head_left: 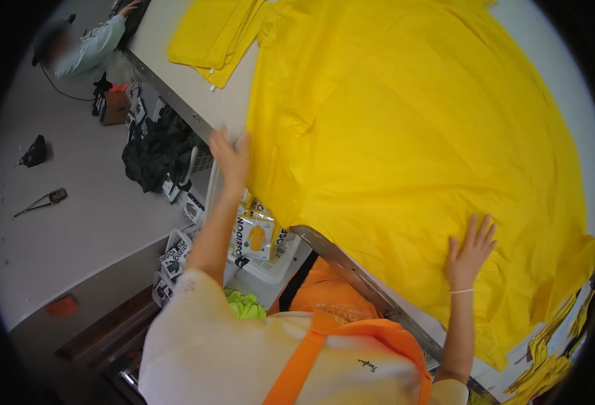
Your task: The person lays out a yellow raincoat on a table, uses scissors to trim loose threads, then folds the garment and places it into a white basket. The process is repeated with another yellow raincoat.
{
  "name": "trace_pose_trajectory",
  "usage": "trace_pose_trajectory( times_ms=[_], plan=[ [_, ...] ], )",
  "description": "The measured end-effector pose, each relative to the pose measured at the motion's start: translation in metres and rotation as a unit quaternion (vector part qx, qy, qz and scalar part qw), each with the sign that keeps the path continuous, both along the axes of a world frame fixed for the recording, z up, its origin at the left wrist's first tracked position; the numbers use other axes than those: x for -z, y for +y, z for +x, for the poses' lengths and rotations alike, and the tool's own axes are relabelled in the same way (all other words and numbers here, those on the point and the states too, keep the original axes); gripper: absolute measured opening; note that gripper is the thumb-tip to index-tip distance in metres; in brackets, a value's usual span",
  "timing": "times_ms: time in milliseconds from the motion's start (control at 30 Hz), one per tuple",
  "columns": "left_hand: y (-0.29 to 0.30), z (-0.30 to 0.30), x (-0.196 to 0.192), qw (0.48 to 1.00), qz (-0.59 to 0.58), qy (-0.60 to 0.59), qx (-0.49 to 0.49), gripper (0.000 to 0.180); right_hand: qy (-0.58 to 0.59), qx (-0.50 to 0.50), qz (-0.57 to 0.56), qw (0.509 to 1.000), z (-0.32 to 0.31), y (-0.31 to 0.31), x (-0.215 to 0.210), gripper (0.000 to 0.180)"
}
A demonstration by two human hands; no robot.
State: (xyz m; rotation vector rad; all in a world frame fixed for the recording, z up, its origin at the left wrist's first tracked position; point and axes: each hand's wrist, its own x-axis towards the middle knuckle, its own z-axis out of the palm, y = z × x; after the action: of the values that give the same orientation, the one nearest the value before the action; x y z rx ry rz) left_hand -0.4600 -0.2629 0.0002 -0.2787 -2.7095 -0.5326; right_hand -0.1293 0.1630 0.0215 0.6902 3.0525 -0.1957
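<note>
A large yellow garment (405,135), smooth and lightly creased, is spread over the table and hangs past its near edge. My right hand (471,253) lies flat on its lower right part, fingers spread, holding nothing. At the garment's left edge, over the table's metal rim, is my left hand (230,158), slightly blurred, its fingers apart with nothing seen in them. Whether it touches the fabric is unclear. A folded stack of yellow garments (216,34) rests on the table at the upper left.
Below the table edge stands a white basket (277,270) with printed packages (253,233) in it. Dark cloth (159,152) is heaped beside the table. Yellow strips (547,371) hang at the lower right. Another person (88,50) is at the far left.
</note>
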Motion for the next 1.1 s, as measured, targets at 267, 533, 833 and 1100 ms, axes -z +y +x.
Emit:
trace_pose_trajectory(
  times_ms=[267,533,833,1100],
  plan=[
    [-0.086,0.015,0.002,0.867,0.389,-0.304,-0.066,0.029,0.034,0.054,-0.048,0.997,0.003,-0.027,0.018,0.067],
    [0.078,0.0,-0.034,0.982,0.086,-0.03,0.164,0.046,0.021,0.095,-0.142,0.985,-0.013,-0.048,0.0,0.061],
    [0.195,0.171,-0.021,0.837,-0.19,-0.144,0.493,0.071,0.293,0.395,0.135,0.86,0.191,0.178,-0.056,0.051],
    [0.22,0.18,-0.031,0.864,-0.194,-0.149,0.44,0.059,0.336,0.577,-0.181,0.722,0.376,0.326,0.019,0.064]
  ],
)
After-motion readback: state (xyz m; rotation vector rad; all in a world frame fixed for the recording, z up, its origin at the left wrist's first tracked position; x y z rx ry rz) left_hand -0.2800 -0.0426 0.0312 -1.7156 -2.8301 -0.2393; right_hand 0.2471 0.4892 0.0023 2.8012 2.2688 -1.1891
